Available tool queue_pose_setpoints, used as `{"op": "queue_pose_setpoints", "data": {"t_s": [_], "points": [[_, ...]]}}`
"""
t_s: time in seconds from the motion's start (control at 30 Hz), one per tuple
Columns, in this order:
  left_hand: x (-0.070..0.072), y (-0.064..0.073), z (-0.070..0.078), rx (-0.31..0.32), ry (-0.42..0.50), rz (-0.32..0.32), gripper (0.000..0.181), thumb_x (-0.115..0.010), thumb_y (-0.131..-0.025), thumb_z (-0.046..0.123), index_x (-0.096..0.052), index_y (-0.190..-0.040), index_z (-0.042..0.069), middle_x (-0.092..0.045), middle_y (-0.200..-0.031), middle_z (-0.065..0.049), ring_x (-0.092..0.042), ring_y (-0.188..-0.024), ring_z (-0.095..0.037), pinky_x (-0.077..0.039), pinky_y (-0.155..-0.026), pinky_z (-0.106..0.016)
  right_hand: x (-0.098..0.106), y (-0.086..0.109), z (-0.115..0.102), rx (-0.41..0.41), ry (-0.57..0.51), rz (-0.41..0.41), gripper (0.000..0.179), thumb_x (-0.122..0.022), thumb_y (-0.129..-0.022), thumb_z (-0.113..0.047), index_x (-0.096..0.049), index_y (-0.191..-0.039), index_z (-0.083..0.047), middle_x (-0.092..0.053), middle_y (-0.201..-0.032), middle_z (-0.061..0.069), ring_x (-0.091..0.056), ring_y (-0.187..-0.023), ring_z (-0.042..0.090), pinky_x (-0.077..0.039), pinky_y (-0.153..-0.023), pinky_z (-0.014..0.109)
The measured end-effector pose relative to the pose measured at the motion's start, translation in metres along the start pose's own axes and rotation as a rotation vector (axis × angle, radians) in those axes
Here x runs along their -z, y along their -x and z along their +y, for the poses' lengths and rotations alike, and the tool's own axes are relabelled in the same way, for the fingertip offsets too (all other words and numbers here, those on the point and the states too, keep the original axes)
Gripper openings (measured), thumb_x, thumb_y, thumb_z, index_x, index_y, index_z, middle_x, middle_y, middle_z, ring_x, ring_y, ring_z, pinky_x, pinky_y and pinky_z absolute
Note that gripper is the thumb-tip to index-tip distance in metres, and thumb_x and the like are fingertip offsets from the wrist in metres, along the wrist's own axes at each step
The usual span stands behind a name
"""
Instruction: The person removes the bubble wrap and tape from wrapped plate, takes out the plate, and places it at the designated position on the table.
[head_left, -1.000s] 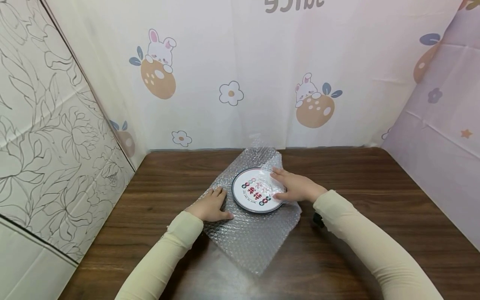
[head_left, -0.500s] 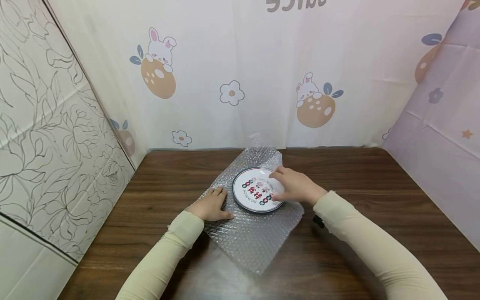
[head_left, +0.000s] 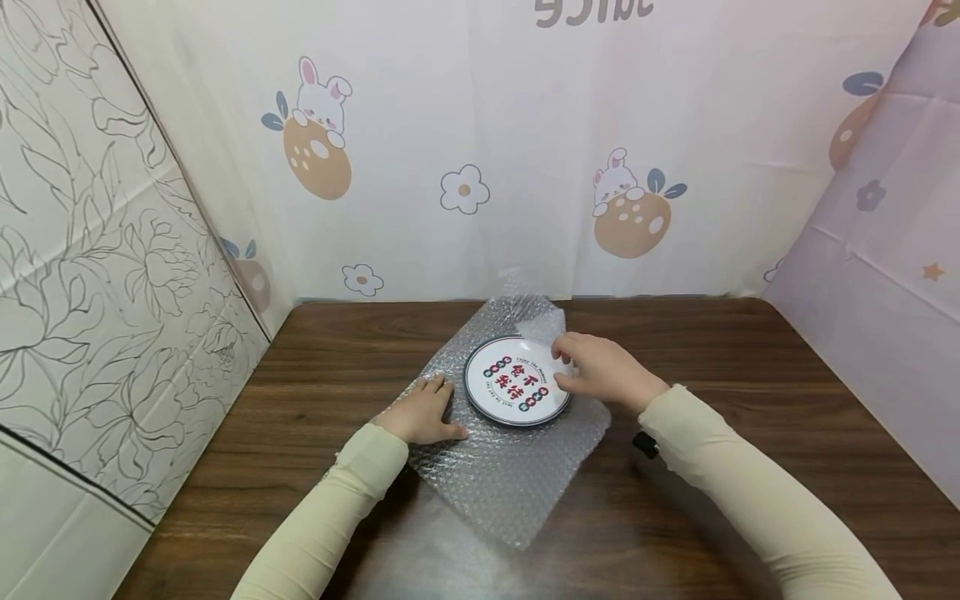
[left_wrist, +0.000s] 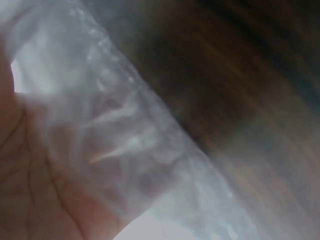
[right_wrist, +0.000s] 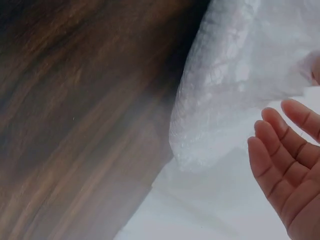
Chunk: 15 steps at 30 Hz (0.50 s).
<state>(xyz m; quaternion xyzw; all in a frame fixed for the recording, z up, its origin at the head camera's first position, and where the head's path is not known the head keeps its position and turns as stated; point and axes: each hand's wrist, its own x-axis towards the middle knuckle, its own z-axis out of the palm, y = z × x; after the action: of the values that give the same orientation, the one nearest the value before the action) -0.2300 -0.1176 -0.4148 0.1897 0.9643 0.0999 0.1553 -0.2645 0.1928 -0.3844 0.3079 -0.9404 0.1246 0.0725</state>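
A round white plate (head_left: 510, 408) with a dark rim and red characters lies face up on a sheet of bubble wrap (head_left: 495, 492). My left hand (head_left: 422, 412) rests on the wrap's left part, fingers spread, close to the plate. In the left wrist view, crinkled bubble wrap (left_wrist: 125, 145) lies across the palm and blurs the fingers. My right hand (head_left: 600, 367) is at the plate's right edge with bent fingers. The right wrist view has that hand (right_wrist: 295, 170) loosely curved beside the bubble wrap (right_wrist: 215, 100), gripping nothing visible.
A brown wooden table (head_left: 360, 333) carries the wrap. Behind it hangs a curtain (head_left: 525, 125) printed with rabbits and flowers, which the wrap's far tip reaches. A patterned white panel (head_left: 97, 250) stands at the left.
My right hand has drawn back slightly to the right from over the plate, its fingers more bent. The plate's print shows more plainly now. My left hand has stayed in place.
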Motion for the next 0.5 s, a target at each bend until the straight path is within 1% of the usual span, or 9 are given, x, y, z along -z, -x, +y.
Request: {"op": "queue_pose_setpoints", "data": {"t_s": [0.27, 0.37, 0.5], "points": [[0.001, 0.001, 0.002, 0.006, 0.007, -0.005, 0.089, -0.068, -0.087, 0.052, -0.034, -0.15, -0.001, -0.026, -0.159, -0.022, -0.025, -0.145, -0.049, -0.029, -0.117, -0.055, 0.011, 0.01, 0.009, -0.025, -0.09, 0.112, 0.012, -0.065, -0.086, -0.01, -0.064, -0.097, -0.011, -0.062, -0.077, -0.003, -0.055, -0.068, 0.009, -0.047, -0.061, 0.027], [0.002, 0.001, 0.003, 0.008, 0.013, -0.005, 0.089, -0.068, -0.087, 0.052, -0.034, -0.15, -0.001, -0.026, -0.159, -0.022, -0.025, -0.145, -0.049, -0.029, -0.118, -0.055, 0.015, 0.015, 0.016, -0.054, -0.115, 0.137, 0.011, -0.063, -0.086, -0.009, -0.063, -0.097, -0.011, -0.061, -0.076, -0.004, -0.054, -0.067, 0.009, -0.046, -0.06, 0.026], [0.001, 0.001, 0.004, 0.011, 0.008, -0.006, 0.09, -0.068, -0.087, 0.052, -0.034, -0.15, -0.001, -0.026, -0.159, -0.023, -0.025, -0.144, -0.049, -0.029, -0.117, -0.055, 0.018, 0.023, 0.026, -0.1, -0.121, 0.155, 0.01, -0.062, -0.087, -0.008, -0.061, -0.096, -0.01, -0.061, -0.075, -0.003, -0.053, -0.066, 0.009, -0.046, -0.06, 0.026]]}}
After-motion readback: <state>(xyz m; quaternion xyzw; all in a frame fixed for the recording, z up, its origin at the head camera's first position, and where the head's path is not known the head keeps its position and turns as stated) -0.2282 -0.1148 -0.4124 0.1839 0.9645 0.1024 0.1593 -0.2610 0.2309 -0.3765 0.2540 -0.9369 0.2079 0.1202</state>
